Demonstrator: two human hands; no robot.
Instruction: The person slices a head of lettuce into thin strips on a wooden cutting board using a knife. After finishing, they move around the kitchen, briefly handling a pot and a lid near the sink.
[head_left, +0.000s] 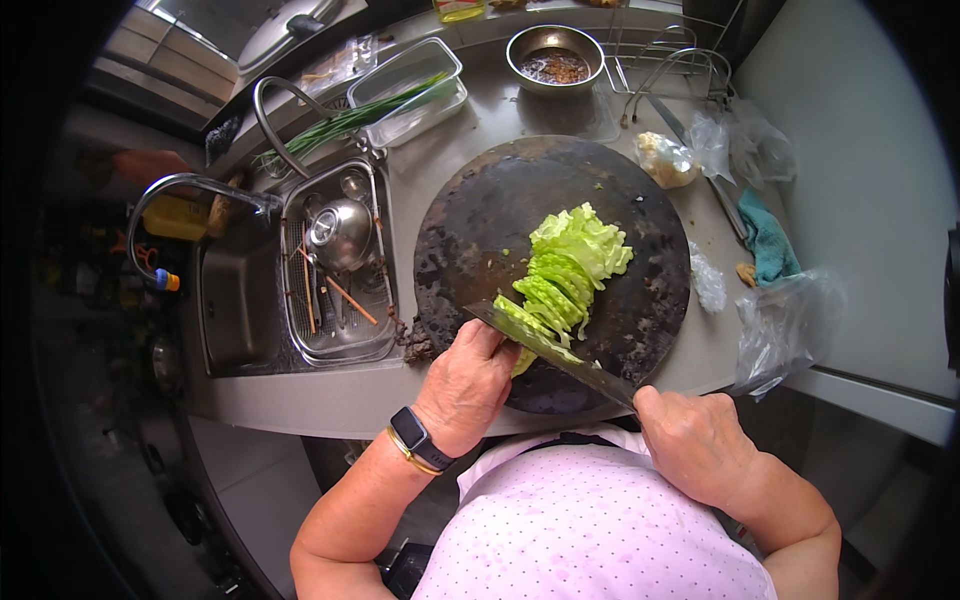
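Pale green leafy vegetable (559, 281), which looks like lettuce or cabbage, lies cut into strips on a round, dark, worn chopping board (480, 202). My right hand (697, 442) is closed around the handle of a cleaver (570, 360). Its broad blade slants up to the left across the near end of the pile, with bits of green stuck to it. Curled fingers of my left hand (469, 375) press against the near side of the blade and hold the vegetable's uncut end, mostly hidden beneath them.
Left is a sink (240, 315) with a wire basket (341, 352) holding a metal bowl (349, 232) and chopsticks. Behind stand a plastic container (409, 112) with long green stalks and a bowl of brown liquid (555, 64). Plastic bags (787, 322) and a teal cloth (772, 236) lie right.
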